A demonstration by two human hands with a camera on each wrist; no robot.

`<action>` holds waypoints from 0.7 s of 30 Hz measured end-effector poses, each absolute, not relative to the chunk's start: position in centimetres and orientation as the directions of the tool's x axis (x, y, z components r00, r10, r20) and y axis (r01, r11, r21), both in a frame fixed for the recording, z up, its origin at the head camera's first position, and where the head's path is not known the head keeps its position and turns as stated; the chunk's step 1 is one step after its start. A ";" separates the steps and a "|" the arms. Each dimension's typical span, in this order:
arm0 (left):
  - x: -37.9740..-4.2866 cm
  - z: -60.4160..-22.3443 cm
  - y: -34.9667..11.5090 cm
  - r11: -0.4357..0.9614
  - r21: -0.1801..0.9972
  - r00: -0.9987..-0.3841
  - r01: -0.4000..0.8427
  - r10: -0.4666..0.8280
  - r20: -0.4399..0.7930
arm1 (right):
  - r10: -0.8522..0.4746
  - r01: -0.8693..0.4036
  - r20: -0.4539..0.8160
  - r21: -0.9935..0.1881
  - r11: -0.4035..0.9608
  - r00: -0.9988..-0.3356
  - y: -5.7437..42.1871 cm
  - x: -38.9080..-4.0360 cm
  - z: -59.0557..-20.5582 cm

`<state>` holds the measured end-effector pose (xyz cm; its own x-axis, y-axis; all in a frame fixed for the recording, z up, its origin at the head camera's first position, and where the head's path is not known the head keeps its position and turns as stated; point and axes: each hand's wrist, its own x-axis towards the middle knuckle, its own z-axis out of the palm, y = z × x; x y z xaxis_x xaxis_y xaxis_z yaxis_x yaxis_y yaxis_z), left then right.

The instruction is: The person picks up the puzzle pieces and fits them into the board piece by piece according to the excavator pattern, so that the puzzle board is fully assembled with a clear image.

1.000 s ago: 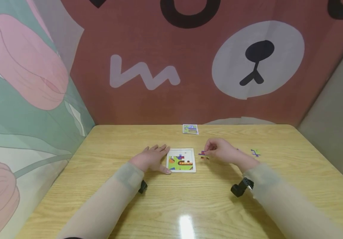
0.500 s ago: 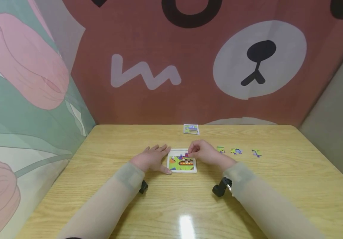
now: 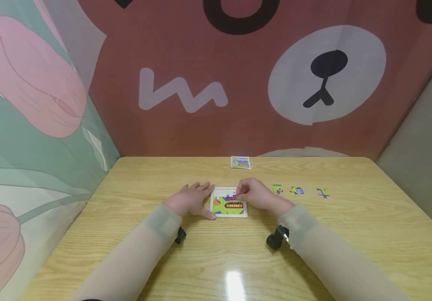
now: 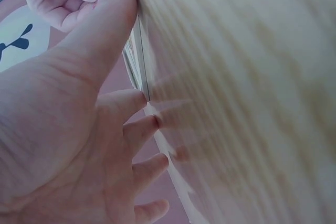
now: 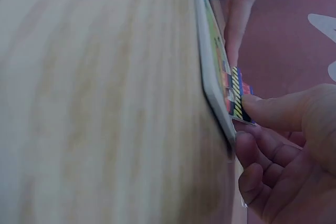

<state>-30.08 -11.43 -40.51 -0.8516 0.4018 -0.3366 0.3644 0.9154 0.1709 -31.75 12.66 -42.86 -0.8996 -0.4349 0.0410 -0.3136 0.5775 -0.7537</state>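
Observation:
A white-framed jigsaw puzzle board (image 3: 219, 215) lies on the table, its lower part filled with green and orange picture pieces. My left hand (image 3: 190, 200) rests at the board's left edge, fingers spread and thumb by the near corner. Over the board's right side, my right hand (image 3: 255, 193) pinches a puzzle piece (image 5: 237, 94) between thumb and fingers. That piece has a yellow-and-black striped band with red and blue parts, and is tilted above the board in the right wrist view. The left wrist view shows my left palm (image 4: 58, 124), with the pinching right hand beyond it.
Loose puzzle pieces lie right of the board: a green one (image 3: 278, 189), a green-and-blue one (image 3: 297, 190) and another (image 3: 323, 192) farther right. A small picture card (image 3: 240, 162) lies at the table's back edge, before the painted wall (image 3: 178, 133).
My right hand has carried the striped piece leftward from the table onto the board's right side, then shifted it slightly there. My left hand has stayed at the board's edge.

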 end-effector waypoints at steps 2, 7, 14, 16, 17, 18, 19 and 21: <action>-30.1 -40.5 -11.4 0.915 0.170 -0.850 0.367 0.403 -0.339 | -0.429 -0.313 0.033 -0.735 0.601 -0.903 12.6 -31.7 -43.0; -30.0 -40.4 -11.4 0.914 0.159 -0.847 0.374 0.407 -0.343 | -0.415 -0.312 0.009 -0.675 0.669 -0.910 12.4 -31.4 -43.1; -29.9 -40.3 -11.3 0.914 0.156 -0.851 0.374 0.405 -0.334 | -0.418 -0.343 0.022 -0.610 0.714 -0.908 12.0 -31.4 -42.9; -30.0 -40.2 -11.3 0.914 0.153 -0.851 0.376 0.406 -0.334 | -0.426 -0.363 0.038 -0.596 0.716 -0.904 12.0 -31.4 -42.9; -30.0 -40.3 -11.3 0.914 0.156 -0.850 0.375 0.407 -0.334 | -0.427 -0.369 0.044 -0.589 0.719 -0.903 12.0 -31.4 -42.9; -30.0 -40.3 -11.3 0.914 0.156 -0.850 0.376 0.407 -0.334 | -0.427 -0.372 0.048 -0.584 0.721 -0.903 12.0 -31.4 -42.8; -30.0 -40.3 -11.3 0.913 0.157 -0.850 0.376 0.407 -0.335 | -0.424 -0.372 0.049 -0.579 0.725 -0.904 11.9 -31.3 -42.8; -30.0 -40.3 -11.4 0.913 0.155 -0.849 0.377 0.408 -0.337 | -0.414 -0.360 0.040 -0.575 0.735 -0.909 11.9 -31.3 -42.6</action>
<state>-30.04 -11.36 -40.33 -0.8488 0.4078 -0.3365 0.3771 0.9131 0.1553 -31.25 11.92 -42.64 -0.9092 -0.4144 0.0395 -0.3598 0.7345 -0.5754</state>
